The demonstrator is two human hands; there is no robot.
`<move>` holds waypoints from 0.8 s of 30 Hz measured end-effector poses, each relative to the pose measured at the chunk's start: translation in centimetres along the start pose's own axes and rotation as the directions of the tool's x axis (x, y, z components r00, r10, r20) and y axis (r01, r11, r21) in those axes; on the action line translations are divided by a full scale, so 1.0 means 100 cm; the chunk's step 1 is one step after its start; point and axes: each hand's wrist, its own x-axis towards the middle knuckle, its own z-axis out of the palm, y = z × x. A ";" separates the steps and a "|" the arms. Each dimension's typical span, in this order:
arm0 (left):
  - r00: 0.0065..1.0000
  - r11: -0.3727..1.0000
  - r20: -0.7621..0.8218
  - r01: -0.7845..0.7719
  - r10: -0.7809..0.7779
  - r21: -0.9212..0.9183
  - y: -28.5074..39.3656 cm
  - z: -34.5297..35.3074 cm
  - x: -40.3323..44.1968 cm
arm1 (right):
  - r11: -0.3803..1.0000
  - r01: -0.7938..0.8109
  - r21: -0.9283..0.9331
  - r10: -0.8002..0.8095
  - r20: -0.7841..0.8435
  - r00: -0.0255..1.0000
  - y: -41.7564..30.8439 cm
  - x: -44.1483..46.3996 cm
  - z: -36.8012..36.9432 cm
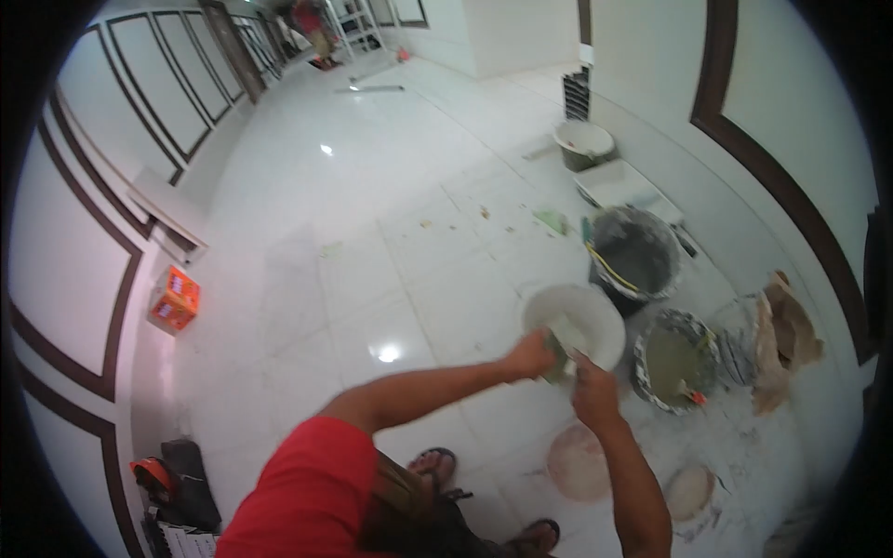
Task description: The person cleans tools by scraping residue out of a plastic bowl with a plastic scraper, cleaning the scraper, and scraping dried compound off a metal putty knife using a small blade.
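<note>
My left hand (530,354) is closed on a greenish, flat piece (558,357) at the near edge of a white bucket (595,321). Close by on the right, my right hand (593,386) is closed on a small tool, whose pale end touches or nearly touches the green piece. Both hands are above the bucket's near rim. Pale material shows inside the bucket. To the right stands a bucket of greenish liquid (677,363) with a red-handled brush (693,394) in it.
Behind is a dark bucket (642,256), then a white tray (628,191) and another bucket (584,139) along the right wall. Torn brown paper (786,339) lies right. Nearer are a pinkish round lid (579,460) and a small container (690,493). An orange box (175,299) stands left; a person is far back.
</note>
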 end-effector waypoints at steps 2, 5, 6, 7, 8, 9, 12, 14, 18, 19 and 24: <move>0.996 0.993 -0.029 -0.087 0.085 -0.078 -0.001 -0.007 -0.008 | 0.991 -0.133 0.005 0.132 0.068 0.989 -0.023 0.015 -0.014; 0.995 0.994 -0.060 -0.070 0.075 0.080 -0.003 -0.025 -0.006 | 0.994 -0.109 0.030 0.113 -0.272 0.956 0.017 0.013 -0.004; 0.989 0.992 -0.120 -0.070 0.083 0.104 0.000 -0.030 -0.007 | 0.966 -0.223 0.128 0.245 -0.195 0.950 0.010 0.020 -0.020; 0.994 0.995 -0.088 -0.066 0.072 0.069 -0.001 -0.036 -0.005 | 0.916 -0.334 0.222 0.364 -0.108 0.925 0.004 0.024 -0.034; 0.996 0.998 -0.063 -0.059 0.061 0.034 -0.002 -0.040 -0.006 | 0.912 -0.353 0.208 0.382 -0.119 0.917 0.014 0.022 -0.033; 0.997 0.997 -0.040 -0.066 0.067 0.028 0.001 -0.042 -0.010 | 0.773 -0.347 0.531 0.451 -0.075 0.889 0.030 0.023 -0.024; 0.999 0.996 0.000 -0.033 0.033 0.087 0.017 -0.043 -0.023 | 0.561 -0.341 0.754 0.528 -0.008 0.849 0.049 0.022 -0.023; 1.000 0.996 -0.013 -0.006 0.007 0.094 0.021 -0.041 -0.030 | 0.578 -0.394 0.714 0.552 0.013 0.834 0.059 0.021 -0.020; 0.997 0.997 0.066 0.035 -0.039 0.064 0.032 -0.036 -0.037 | 0.737 -0.340 0.584 0.483 -0.104 0.870 0.069 0.021 -0.008; 0.993 0.999 0.102 0.052 -0.051 0.001 0.029 -0.033 -0.035 | 0.737 -0.338 0.586 0.487 -0.112 0.866 0.066 0.022 -0.007; 0.976 0.971 0.152 0.183 -0.159 -0.154 0.028 -0.029 -0.032 | 0.627 -0.295 0.722 0.498 -0.079 0.864 0.056 0.023 -0.003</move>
